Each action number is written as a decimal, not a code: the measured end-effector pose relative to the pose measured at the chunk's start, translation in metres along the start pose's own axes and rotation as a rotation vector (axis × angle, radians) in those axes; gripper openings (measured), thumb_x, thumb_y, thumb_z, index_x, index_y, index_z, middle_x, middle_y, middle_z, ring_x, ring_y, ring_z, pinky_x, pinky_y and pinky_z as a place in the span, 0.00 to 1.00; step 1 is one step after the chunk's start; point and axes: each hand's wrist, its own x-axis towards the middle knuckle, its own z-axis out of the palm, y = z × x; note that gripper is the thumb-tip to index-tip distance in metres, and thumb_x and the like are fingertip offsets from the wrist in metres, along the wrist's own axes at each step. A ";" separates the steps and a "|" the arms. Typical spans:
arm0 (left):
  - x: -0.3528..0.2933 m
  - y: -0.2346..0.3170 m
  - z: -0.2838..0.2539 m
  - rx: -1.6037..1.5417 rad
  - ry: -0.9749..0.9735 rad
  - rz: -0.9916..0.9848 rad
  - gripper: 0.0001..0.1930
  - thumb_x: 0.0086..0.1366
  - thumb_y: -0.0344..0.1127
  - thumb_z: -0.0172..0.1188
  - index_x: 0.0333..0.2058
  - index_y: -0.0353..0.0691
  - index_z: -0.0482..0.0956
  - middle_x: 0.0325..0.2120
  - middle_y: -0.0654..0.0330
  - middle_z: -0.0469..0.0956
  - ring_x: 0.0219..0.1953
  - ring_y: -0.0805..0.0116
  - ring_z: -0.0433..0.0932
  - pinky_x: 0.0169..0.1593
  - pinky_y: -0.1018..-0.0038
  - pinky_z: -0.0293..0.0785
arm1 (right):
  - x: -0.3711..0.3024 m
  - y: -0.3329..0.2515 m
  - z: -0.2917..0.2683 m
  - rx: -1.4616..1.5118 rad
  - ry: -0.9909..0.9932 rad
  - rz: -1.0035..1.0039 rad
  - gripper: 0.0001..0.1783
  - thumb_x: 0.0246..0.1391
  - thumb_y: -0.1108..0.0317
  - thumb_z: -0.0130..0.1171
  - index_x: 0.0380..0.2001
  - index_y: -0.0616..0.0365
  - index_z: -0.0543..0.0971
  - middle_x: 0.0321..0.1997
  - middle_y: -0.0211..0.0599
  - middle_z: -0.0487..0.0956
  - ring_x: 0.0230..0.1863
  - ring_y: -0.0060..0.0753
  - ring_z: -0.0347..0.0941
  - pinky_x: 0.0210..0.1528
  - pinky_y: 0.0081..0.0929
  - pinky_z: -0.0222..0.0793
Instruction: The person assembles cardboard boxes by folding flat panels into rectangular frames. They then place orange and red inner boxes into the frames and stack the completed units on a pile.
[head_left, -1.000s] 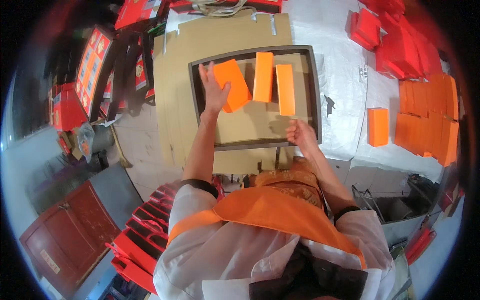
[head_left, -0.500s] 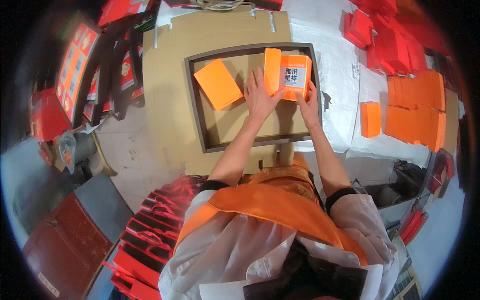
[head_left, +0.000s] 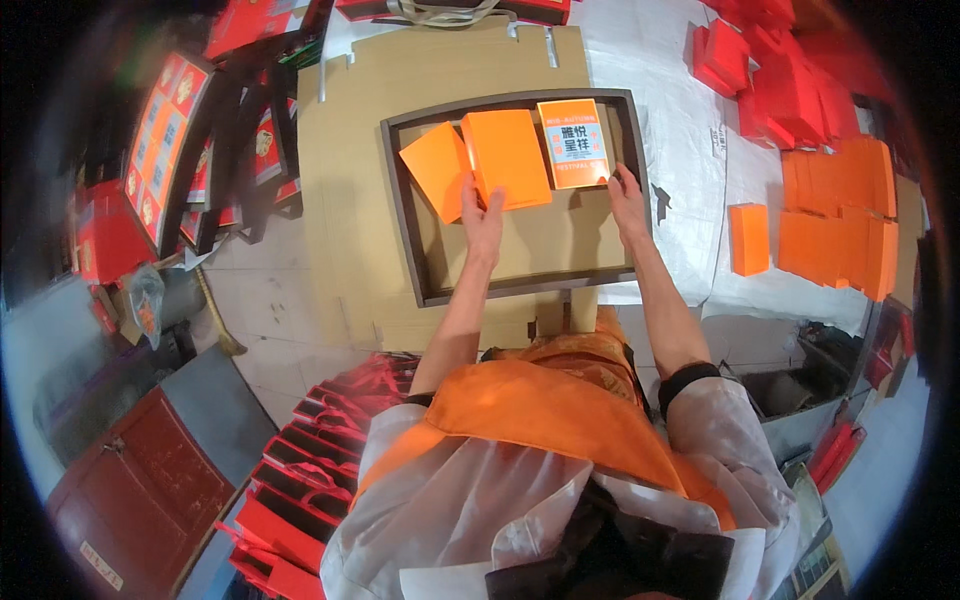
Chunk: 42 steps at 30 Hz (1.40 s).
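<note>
Inside a dark-rimmed shallow tray (head_left: pixel 392 215) are three orange boxes. My left hand (head_left: pixel 482 222) is closed on the lower left of a plain orange box (head_left: pixel 510 155), thumb over its face and fingers along its side. That box partly covers another plain orange box (head_left: pixel 432 165), which lies slanted at the tray's left. At the upper right of the tray is an orange box with a printed pale-blue panel (head_left: pixel 576 145). My right hand (head_left: pixel 628 205) has bent fingers and thumb at its lower right corner, beside the tray's right wall.
The tray rests on brown cardboard (head_left: pixel 350 200). To the right, orange boxes (head_left: pixel 840 225) and red boxes (head_left: pixel 790 90) are piled on white sheeting (head_left: pixel 665 100). Filled trays (head_left: pixel 165 150) lean at the left. Red bags (head_left: pixel 310 470) stand in a row below left.
My left hand has moved left with the plain orange box, away from the printed box and over the slanted one. The printed box now shows its face more squarely. My right hand stays near its corner.
</note>
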 end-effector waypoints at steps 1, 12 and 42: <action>0.003 -0.010 -0.002 0.032 0.025 0.103 0.29 0.60 0.30 0.53 0.58 0.33 0.53 0.48 0.55 0.66 0.49 0.67 0.66 0.51 0.72 0.63 | -0.002 0.010 0.004 -0.078 0.042 -0.074 0.27 0.56 0.63 0.50 0.57 0.58 0.60 0.56 0.42 0.63 0.55 0.37 0.61 0.53 0.30 0.59; -0.066 -0.007 0.034 0.641 -0.279 0.431 0.29 0.51 0.22 0.51 0.54 0.29 0.57 0.49 0.41 0.62 0.52 0.44 0.60 0.55 0.60 0.59 | -0.051 -0.084 0.064 0.396 -0.386 0.181 0.45 0.50 0.61 0.58 0.62 0.58 0.43 0.59 0.41 0.60 0.54 0.31 0.60 0.50 0.28 0.63; -0.055 0.022 -0.042 -0.943 -0.378 -0.438 0.25 0.58 0.48 0.43 0.48 0.36 0.68 0.46 0.55 0.72 0.48 0.60 0.70 0.53 0.64 0.64 | -0.105 -0.074 0.048 0.605 -0.479 0.310 0.30 0.57 0.52 0.47 0.55 0.61 0.60 0.54 0.39 0.66 0.53 0.26 0.63 0.51 0.27 0.63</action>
